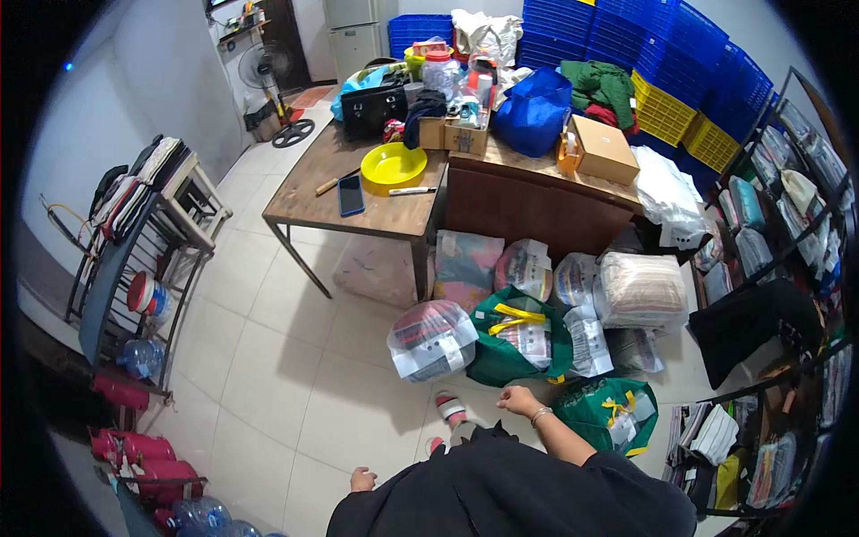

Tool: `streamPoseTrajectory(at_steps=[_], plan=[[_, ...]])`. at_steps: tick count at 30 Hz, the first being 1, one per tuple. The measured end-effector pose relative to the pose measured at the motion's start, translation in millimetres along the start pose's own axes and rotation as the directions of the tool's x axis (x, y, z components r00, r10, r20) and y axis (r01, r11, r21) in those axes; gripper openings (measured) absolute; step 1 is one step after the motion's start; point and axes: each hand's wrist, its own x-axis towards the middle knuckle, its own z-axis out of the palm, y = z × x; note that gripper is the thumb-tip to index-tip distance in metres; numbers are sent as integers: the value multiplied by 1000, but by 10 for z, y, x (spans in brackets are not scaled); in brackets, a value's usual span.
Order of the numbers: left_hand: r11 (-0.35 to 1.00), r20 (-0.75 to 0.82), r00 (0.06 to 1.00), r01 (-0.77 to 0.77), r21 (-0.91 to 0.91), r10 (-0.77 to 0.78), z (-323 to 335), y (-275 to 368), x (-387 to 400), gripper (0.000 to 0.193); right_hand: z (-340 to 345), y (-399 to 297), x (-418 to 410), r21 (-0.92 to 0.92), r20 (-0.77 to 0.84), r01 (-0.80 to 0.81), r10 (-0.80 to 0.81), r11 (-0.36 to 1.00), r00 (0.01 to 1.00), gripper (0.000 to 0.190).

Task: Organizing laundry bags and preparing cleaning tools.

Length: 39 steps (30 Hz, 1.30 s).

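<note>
My right hand (520, 401), with bracelets at the wrist, hangs in the air with fingers curled and nothing visible in it. Beyond it stands a green bag (484, 359) with yellow handles, holding a plastic-wrapped bundle. Another green bag (582, 409) with yellow handles stands to the right of that hand, close to my forearm. My left hand (363, 479) is low at my side over the tiled floor (268, 403); its fingers are mostly hidden. A plastic-wrapped round bundle (429, 339) lies on the floor ahead, left of the first green bag.
A wooden table (302, 181) ahead bears a yellow basin (394, 163) and a phone (351, 196). Wrapped bundles (641, 288) sit on the floor before a desk (523, 208). Packed shelves (772, 268) line the right; a metal rack (121, 288) and water bottles (201, 513) stand left.
</note>
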Motion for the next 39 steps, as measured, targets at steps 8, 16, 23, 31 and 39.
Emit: streamPoseTrajectory(at_steps=[8, 16, 23, 31, 39], plan=[[971, -18, 984, 171, -165, -176, -84, -46, -154, 44, -772, -901, 940, 44, -368, 223, -191, 974, 910, 46], [904, -138, 961, 167, -393, -238, 117, 86, -21, 43, -1935, -2419, 2368, -79, -468, 446, -429, 891, 773, 61], [878, -70, 960, 215, -427, -270, 399, 619, 169, 45, -2333, -3218, 3425, -179, -405, 407, -444, 896, 799, 62], [860, -4, 965, 231, -456, -261, 427, 816, 244, 46, -2143, -3198, 4108, -292, -464, 261, -375, 920, 802, 51], [911, -89, 981, 127, -391, -175, 117, 1225, 333, 47, -1923, -3262, 3954, -567, -491, 379, -669, 732, 558, 15]])
